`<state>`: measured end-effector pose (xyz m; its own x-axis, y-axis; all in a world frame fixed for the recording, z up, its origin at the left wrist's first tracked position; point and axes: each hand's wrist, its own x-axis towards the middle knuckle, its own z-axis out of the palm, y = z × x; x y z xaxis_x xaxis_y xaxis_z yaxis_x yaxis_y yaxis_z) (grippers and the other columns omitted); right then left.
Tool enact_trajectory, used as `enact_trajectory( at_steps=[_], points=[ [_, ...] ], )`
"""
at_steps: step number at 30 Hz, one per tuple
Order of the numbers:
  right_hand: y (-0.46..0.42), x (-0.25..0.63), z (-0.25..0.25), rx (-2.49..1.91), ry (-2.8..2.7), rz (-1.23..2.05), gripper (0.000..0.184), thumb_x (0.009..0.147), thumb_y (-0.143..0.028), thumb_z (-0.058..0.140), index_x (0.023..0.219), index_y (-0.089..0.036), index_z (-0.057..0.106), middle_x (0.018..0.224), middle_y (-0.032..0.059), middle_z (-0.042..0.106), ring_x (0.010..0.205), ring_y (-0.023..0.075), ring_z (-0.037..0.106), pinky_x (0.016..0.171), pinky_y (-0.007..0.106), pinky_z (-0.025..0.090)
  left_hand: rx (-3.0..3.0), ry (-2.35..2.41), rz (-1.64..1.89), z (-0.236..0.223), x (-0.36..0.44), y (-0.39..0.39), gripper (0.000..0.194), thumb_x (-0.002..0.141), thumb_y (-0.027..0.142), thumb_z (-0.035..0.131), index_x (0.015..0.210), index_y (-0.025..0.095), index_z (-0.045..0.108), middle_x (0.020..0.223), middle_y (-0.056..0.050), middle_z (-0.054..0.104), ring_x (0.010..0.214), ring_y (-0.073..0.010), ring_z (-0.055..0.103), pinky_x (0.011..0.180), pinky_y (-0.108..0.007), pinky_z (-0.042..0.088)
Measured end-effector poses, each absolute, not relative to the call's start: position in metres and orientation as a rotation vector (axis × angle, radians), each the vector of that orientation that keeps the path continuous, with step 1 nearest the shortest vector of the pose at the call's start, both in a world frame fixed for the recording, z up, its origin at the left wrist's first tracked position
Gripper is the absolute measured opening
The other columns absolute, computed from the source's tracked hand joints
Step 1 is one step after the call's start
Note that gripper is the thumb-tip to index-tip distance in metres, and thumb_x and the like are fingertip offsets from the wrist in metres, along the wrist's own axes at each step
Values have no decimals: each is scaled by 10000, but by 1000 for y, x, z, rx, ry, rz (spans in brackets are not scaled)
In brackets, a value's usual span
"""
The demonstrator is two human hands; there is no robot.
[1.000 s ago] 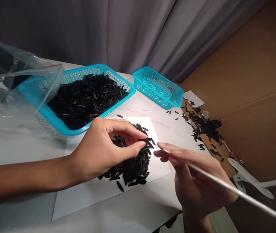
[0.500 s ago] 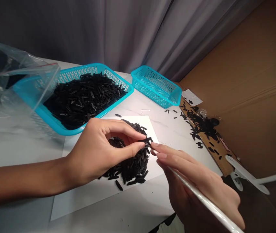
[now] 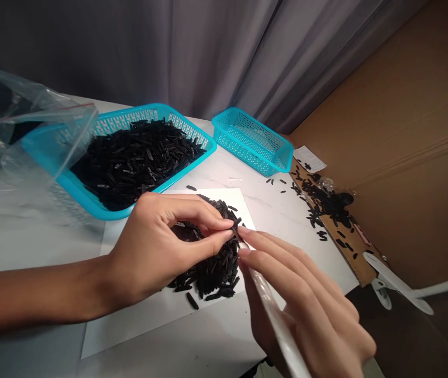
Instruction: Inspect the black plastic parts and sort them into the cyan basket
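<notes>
And there, my left hand closed its grip on a black grain, low over the heap on white paper, catching strays; my right hand gripped a white stick alongside.

The left arm reaches in low from the left edge of the view, and the left hand arches over, thumb and forefinger pinched together at their tips, the other fingers tucked behind. The right hand sits just below and to the right of the left hand, its fingers stretched out close together, their tips almost touching the left fingertips.
</notes>
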<state>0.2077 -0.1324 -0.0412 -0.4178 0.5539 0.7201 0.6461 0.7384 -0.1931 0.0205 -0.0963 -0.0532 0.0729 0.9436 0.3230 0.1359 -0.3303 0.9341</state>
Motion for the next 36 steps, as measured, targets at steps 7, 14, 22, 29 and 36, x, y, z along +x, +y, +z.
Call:
enact_trajectory(
  at_steps=[7, 14, 22, 29, 36],
  points=[
    [-136, 197, -53, -920, -1995, -151, 224, 865, 4, 623, 1032, -84, 744, 1099, 161, 789, 994, 270, 779, 832, 342, 674, 1668, 1047, 1373, -53, 22, -98, 178, 782, 82, 755, 662, 201, 697, 724, 36, 764, 690, -113, 721, 656, -194, 581],
    [-138, 186, -49, -995, -1953, -207, 195, 784, 35, 746, 866, -134, 694, 915, 125, 813, 863, 253, 796, 751, 333, 685, 1478, 1020, 1268, -53, 23, -103, 120, 774, 106, 736, 706, 204, 745, 770, 21, 780, 751, -131, 740, 698, -184, 594],
    [-136, 182, -51, -953, -1926, -233, 213, 781, 55, 739, 866, -129, 677, 879, 125, 809, 876, 263, 795, 774, 336, 683, 1187, 1045, 1115, -52, 24, -102, 33, 745, 185, 786, 745, 214, 800, 771, 7, 799, 743, -131, 758, 670, -122, 591],
    [-133, 185, -50, -997, -1769, -113, 232, 816, 8, 719, 967, -168, 735, 896, 72, 823, 757, 233, 805, 720, 287, 691, 1186, 1070, 1150, -52, 24, -100, 59, 725, 179, 804, 698, 196, 754, 727, 12, 772, 696, -120, 735, 654, -125, 588],
    [-135, 182, -49, -1048, -1683, -40, 205, 828, -50, 730, 924, -227, 774, 896, 46, 825, 666, 237, 795, 659, 313, 698, 1228, 1046, 1161, -51, 23, -100, 84, 745, 171, 787, 693, 196, 726, 730, 17, 762, 705, -119, 729, 664, -134, 592]
  ],
)
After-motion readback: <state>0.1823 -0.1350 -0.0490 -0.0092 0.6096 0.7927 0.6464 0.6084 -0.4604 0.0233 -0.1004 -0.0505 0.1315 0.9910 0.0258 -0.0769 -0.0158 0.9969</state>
